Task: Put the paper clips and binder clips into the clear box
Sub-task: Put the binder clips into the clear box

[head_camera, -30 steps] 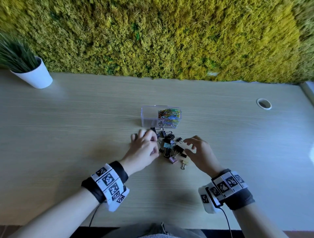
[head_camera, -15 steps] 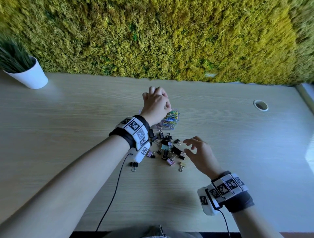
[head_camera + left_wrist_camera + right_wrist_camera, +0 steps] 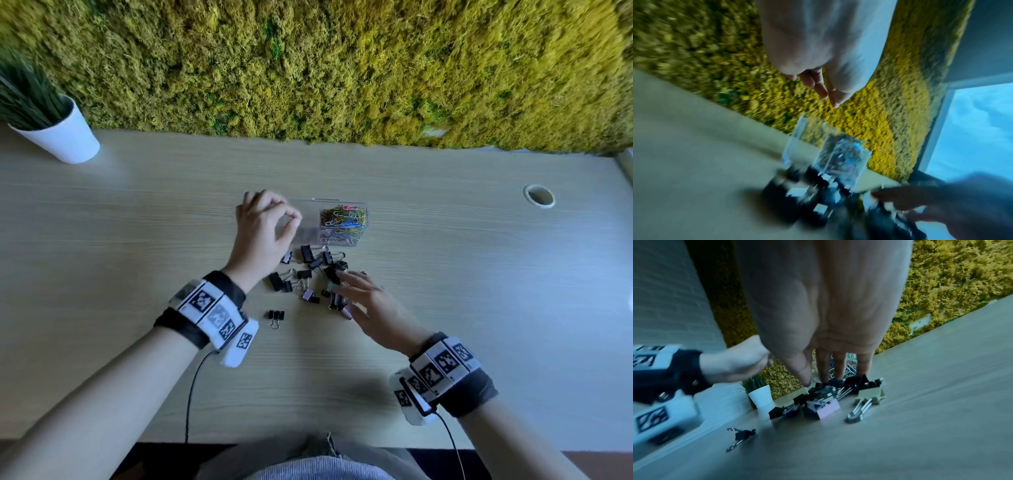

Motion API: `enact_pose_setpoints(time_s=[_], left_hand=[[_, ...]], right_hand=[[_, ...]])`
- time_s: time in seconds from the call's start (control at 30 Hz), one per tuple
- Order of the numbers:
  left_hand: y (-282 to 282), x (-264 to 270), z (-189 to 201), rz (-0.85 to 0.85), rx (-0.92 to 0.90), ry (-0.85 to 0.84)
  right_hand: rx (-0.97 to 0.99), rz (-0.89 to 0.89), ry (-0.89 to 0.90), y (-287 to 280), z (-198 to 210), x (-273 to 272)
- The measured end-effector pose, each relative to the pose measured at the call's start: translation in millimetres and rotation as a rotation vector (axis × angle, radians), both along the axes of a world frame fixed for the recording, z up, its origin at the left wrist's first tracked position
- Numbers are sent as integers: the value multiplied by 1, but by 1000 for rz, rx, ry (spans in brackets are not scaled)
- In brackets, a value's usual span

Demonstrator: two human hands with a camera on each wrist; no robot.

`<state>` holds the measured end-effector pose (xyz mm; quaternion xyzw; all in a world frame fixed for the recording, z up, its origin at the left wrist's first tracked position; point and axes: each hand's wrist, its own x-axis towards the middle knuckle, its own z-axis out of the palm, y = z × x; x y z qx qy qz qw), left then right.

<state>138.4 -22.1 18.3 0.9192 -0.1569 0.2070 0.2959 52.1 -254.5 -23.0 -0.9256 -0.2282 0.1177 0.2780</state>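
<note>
The clear box point(image 3: 359, 240) stands mid-table, with coloured paper clips point(image 3: 342, 221) in its right compartment. My left hand point(image 3: 274, 219) hovers over the box's left part and hides it; its fingers are relaxed and hold nothing, as the blurred left wrist view shows around the fingers point(image 3: 822, 87) and box point(image 3: 840, 159). Several binder clips point(image 3: 315, 270), mostly black, lie in a pile in front of the box. My right hand point(image 3: 346, 284) reaches onto the pile with straight fingers point(image 3: 823, 369), touching the clips point(image 3: 830, 395). One black clip point(image 3: 276, 315) lies apart.
A white pot with a plant point(image 3: 65, 137) stands at the far left. A moss wall point(image 3: 342, 68) runs along the back of the table. A round cable hole point(image 3: 539, 196) sits at the far right. A pink clip point(image 3: 826, 408) and a beige clip point(image 3: 871, 394) lie nearest my right wrist.
My left hand rose from the pile to above the box, then drew back left and lower with nothing in it. My right hand slid forward onto the pile.
</note>
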Motion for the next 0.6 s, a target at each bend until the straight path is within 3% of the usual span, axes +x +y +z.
enact_pose_setpoints(time_s=[0.1, 0.2, 0.3, 0.47, 0.6], left_hand=[[24, -16, -27, -32, 50, 211], [31, -29, -46, -133, 193, 454], [23, -42, -52, -246, 298, 607], [12, -60, -63, -344, 585, 620], [9, -70, -62, -429, 408, 676]], right_hand=[[113, -101, -104, -3, 7, 7], [82, -229, -146, -9, 13, 20], [6, -170, -75, -9, 9, 31], [-16, -7, 2, -6, 4, 23], [56, -185, -38, -21, 5, 17]])
